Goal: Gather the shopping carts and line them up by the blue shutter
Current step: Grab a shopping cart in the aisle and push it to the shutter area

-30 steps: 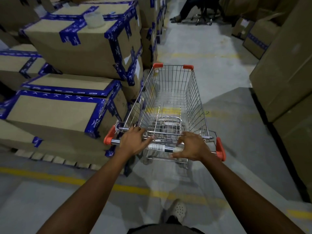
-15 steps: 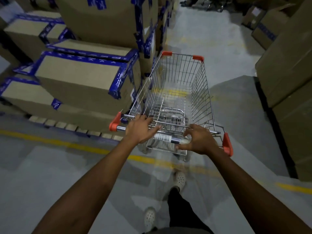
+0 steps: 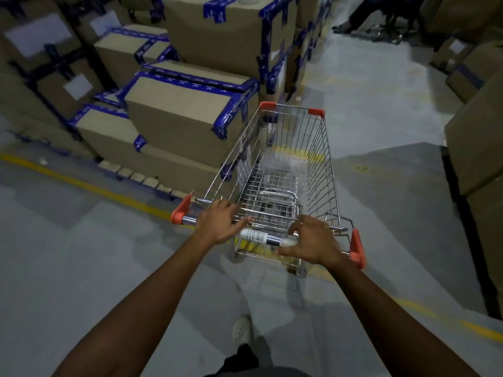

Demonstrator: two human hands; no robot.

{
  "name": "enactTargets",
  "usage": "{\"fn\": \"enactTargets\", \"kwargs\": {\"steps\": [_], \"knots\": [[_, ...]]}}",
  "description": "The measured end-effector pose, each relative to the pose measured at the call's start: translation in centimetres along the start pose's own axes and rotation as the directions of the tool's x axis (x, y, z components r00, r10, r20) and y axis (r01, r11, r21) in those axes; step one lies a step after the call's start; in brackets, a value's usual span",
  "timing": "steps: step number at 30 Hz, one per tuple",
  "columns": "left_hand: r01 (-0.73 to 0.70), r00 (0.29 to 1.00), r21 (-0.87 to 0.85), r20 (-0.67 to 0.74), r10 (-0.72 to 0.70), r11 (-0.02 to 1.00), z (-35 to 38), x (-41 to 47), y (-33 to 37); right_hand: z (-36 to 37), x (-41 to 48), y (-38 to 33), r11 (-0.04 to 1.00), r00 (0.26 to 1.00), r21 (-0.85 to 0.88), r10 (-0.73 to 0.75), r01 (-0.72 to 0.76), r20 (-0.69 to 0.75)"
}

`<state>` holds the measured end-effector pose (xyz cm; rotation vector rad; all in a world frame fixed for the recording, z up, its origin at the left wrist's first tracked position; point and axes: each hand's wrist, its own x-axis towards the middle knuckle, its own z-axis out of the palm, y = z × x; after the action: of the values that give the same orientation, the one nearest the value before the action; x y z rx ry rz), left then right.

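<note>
A wire shopping cart [image 3: 296,148] with orange corner caps stands in the aisle in front of me, its basket empty. My left hand [image 3: 217,223] grips the left part of the chrome handle bar [image 3: 261,236], fingers curled over it. My right hand [image 3: 313,244] holds the right part of the bar, thumb underneath. The cart's left side runs close beside a stack of taped boxes. The blue shutter is out of sight.
Cardboard boxes with blue tape [image 3: 177,115] are stacked on pallets at the left. Plain brown boxes [image 3: 479,137] line the right side. A yellow floor line [image 3: 81,183] runs under the cart's handle end. A seated person's legs and a chair [image 3: 375,20] are at the far end.
The cart has come backward with me, away from the boxes; the yellow line that lay behind the handle now passes beneath it. Both hands have stayed on the bar.
</note>
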<state>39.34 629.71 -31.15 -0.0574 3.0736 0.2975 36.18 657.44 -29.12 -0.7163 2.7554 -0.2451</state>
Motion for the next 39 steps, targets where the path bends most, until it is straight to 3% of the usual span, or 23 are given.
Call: {"fn": "enactTargets", "kwargs": {"steps": [8,18,30,39], "knots": [[0.176,0.984,-0.040,-0.020,-0.177,0.984,1.4,-13.2,3.4,2.5,-7.6,-0.7,0.980,0.982,-0.059,-0.186,0.188,0.035],[0.278,0.959,-0.081,-0.023,-0.281,0.957,1.5,-24.2,0.6,6.3,-16.2,-8.4,0.965,0.968,-0.102,-0.230,0.240,0.095],[0.427,0.904,-0.075,-0.008,-0.428,0.901,1.5,-35.4,0.3,7.9,-19.9,-13.5,0.907,0.918,-0.156,-0.371,0.391,0.142],[0.551,0.827,-0.094,-0.075,-0.558,0.829,2.5,-44.4,-1.7,9.3,-22.7,-19.6,0.836,0.848,-0.175,-0.482,0.521,0.219]]}}
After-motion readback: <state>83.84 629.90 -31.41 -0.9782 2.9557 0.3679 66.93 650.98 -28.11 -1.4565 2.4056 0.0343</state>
